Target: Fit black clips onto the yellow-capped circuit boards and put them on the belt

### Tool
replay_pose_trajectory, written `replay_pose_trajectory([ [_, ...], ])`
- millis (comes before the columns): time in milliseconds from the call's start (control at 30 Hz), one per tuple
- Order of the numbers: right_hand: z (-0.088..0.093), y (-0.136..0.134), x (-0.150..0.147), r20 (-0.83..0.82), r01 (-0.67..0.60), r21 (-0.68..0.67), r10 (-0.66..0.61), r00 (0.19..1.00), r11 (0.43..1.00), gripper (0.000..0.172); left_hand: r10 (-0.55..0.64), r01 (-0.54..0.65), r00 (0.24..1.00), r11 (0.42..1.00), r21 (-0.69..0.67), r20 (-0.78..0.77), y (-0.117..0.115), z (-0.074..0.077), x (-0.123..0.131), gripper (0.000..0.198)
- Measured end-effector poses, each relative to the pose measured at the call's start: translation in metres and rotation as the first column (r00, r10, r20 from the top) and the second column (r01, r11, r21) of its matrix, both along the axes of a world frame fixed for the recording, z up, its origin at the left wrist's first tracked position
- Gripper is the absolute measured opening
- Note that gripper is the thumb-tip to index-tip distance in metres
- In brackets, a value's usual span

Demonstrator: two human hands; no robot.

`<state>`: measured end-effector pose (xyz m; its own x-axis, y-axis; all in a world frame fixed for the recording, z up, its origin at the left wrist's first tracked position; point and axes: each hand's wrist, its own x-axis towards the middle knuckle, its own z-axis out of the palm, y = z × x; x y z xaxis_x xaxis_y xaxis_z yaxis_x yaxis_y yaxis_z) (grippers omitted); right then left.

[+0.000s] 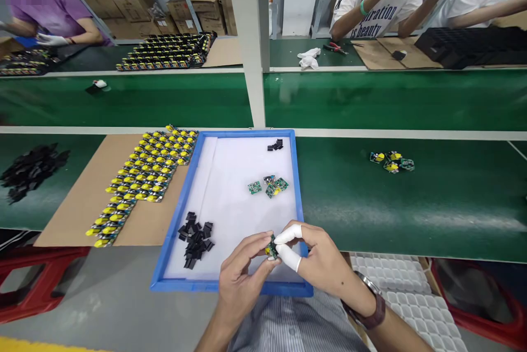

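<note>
My left hand (246, 267) pinches a small green circuit board (272, 247) with a yellow part on it, above the near edge of a blue-rimmed white tray (300, 204). White finger cots cover the thumb and forefinger of my right hand (315, 253), whose tips close on the board's right side. Whether a smaller piece sits between those tips is hidden. Inside the tray, several loose circuit boards (254, 187) lie right of the middle. A heap of black pieces (197, 242) rests at the tray's near left, and a few more black pieces (275, 145) lie at its far right.
Left of the tray, rows of yellow-topped boards (150, 162) cover a cardboard sheet (78, 198). Black strips (33, 171) are piled farther left. Several boards (392, 161) lie on the green bench to the right. Beyond a post (251, 39), other people work across a green belt (185, 99).
</note>
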<state>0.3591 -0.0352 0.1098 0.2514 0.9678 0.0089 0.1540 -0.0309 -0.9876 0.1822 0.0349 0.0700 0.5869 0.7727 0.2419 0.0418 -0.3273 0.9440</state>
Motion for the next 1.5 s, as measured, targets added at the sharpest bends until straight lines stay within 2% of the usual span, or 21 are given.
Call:
replay_pose_trajectory([
  [167, -0.001, 0.001, 0.000, 0.048, -0.012, -0.007, 0.013, 0.999, 1.000, 0.027, 0.002, -0.002, 1.000, 0.998, 0.065, -0.010, 0.001, -0.002, -0.002, 0.049],
  [400, -0.001, 0.007, 0.001, 0.035, -0.023, 0.007, 0.023, 0.999, 1.000, 0.025, 0.007, 0.000, 0.998, 0.993, 0.116, -0.063, 0.000, -0.002, 0.000, 0.047],
  [467, -0.006, 0.006, 0.002, -0.025, -0.044, 0.012, 0.044, 0.999, 0.999, 0.023, 0.034, -0.021, 0.996, 0.989, 0.147, -0.086, 0.002, 0.000, -0.001, 0.047],
  [600, -0.021, -0.001, 0.001, -0.289, -0.070, -0.018, 0.061, 0.955, 0.997, 0.025, 0.161, -0.120, 0.977, 0.957, 0.264, -0.138, 0.003, 0.007, 0.000, 0.048],
  [667, -0.028, -0.005, 0.000, -0.274, -0.055, 0.003, 0.054, 0.960, 0.998, 0.030, 0.193, -0.135, 0.970, 0.933, 0.333, -0.146, 0.001, 0.011, 0.002, 0.049],
  [767, -0.033, -0.008, -0.003, -0.179, -0.026, 0.038, 0.032, 0.983, 0.999, 0.029, 0.179, -0.108, 0.971, 0.919, 0.380, -0.157, -0.003, 0.014, 0.005, 0.052],
  [967, -0.031, -0.004, -0.006, -0.279, -0.054, 0.054, 0.067, 0.958, 0.997, 0.017, 0.177, -0.103, 0.974, 0.900, 0.424, -0.141, -0.007, 0.009, 0.004, 0.061],
  [1233, -0.031, -0.001, -0.014, -0.341, -0.005, 0.116, 0.044, 0.939, 0.993, 0.019, 0.194, -0.128, 0.978, 0.835, 0.535, -0.070, -0.003, 0.005, 0.009, 0.065],
  [1300, -0.035, -0.002, -0.005, -0.285, 0.016, 0.118, 0.019, 0.958, 0.993, 0.018, 0.169, -0.099, 0.982, 0.839, 0.535, -0.083, 0.000, 0.004, 0.015, 0.063],
  [1333, -0.038, -0.003, 0.005, -0.199, 0.059, 0.107, -0.037, 0.979, 0.992, 0.018, 0.161, -0.089, 0.983, 0.844, 0.529, -0.092, 0.003, 0.003, 0.018, 0.064],
  [1400, -0.047, -0.009, 0.040, 0.064, 0.231, 0.086, -0.237, 0.969, 0.969, 0.020, 0.177, -0.094, 0.977, 0.861, 0.499, -0.121, 0.010, 0.001, 0.020, 0.067],
  [1433, -0.052, -0.014, 0.064, 0.231, 0.352, 0.098, -0.365, 0.902, 0.931, 0.023, 0.200, -0.113, 0.971, 0.868, 0.484, -0.131, 0.014, 0.000, 0.019, 0.068],
  [1500, -0.061, -0.026, 0.119, 0.388, 0.515, 0.135, -0.523, 0.759, 0.847, 0.028, 0.248, -0.152, 0.956, 0.877, 0.456, -0.157, 0.023, -0.001, 0.013, 0.064],
])
